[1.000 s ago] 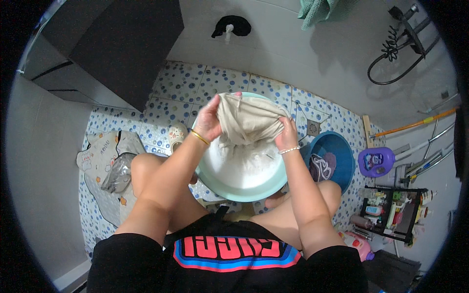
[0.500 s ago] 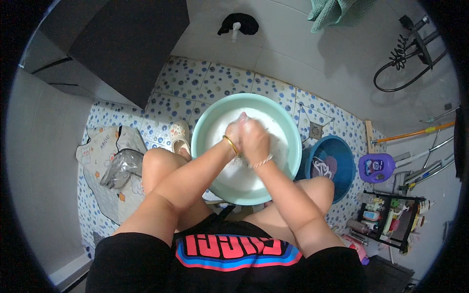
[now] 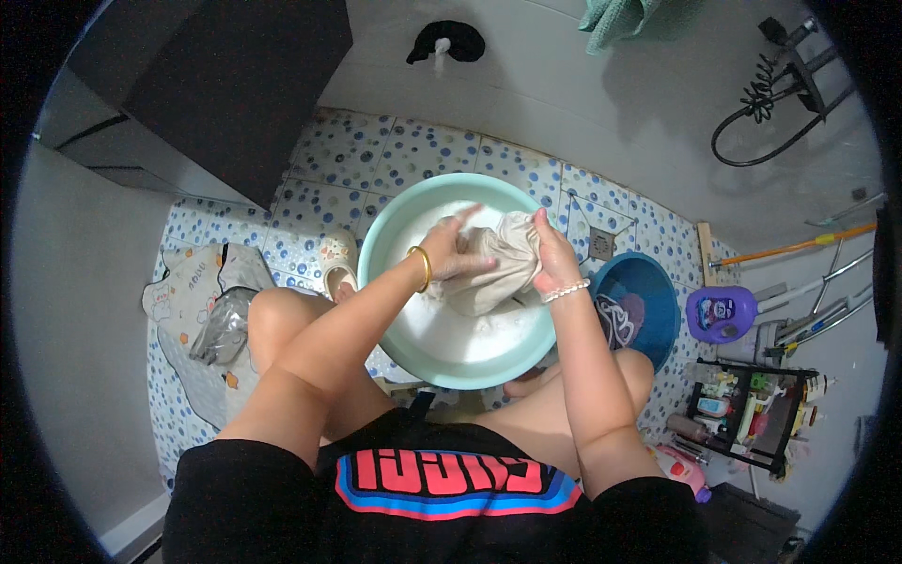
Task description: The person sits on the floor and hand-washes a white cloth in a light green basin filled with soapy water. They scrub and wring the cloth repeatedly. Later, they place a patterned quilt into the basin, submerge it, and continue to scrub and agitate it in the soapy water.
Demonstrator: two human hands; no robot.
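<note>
A pale green basin [image 3: 381,348] full of white suds stands in front of me. A wet, crumpled beige cloth [image 3: 493,282] is bunched above the foam, its lower part hanging into the suds. My right hand [image 3: 554,252], with a beaded bracelet at the wrist, grips the cloth's right end near the basin rim. My left hand [image 3: 453,252], below a gold bangle, lies against the cloth's left side with fingers stretched out and thumb apart. The cloth's exact kind does not show.
A blue bucket [image 3: 672,310] holding cloth with white cords stands right of the basin, near a floor drain [image 3: 601,244]. A purple bottle [image 3: 722,314] and a black shelf rack [image 3: 752,414] stand farther right. A patterned cloth [image 3: 193,329] lies left, near a clog [image 3: 338,258].
My hands, clasped together over the suds before, have moved apart. The beige cloth has come up between them, with my right hand shifted right and gripping it.
</note>
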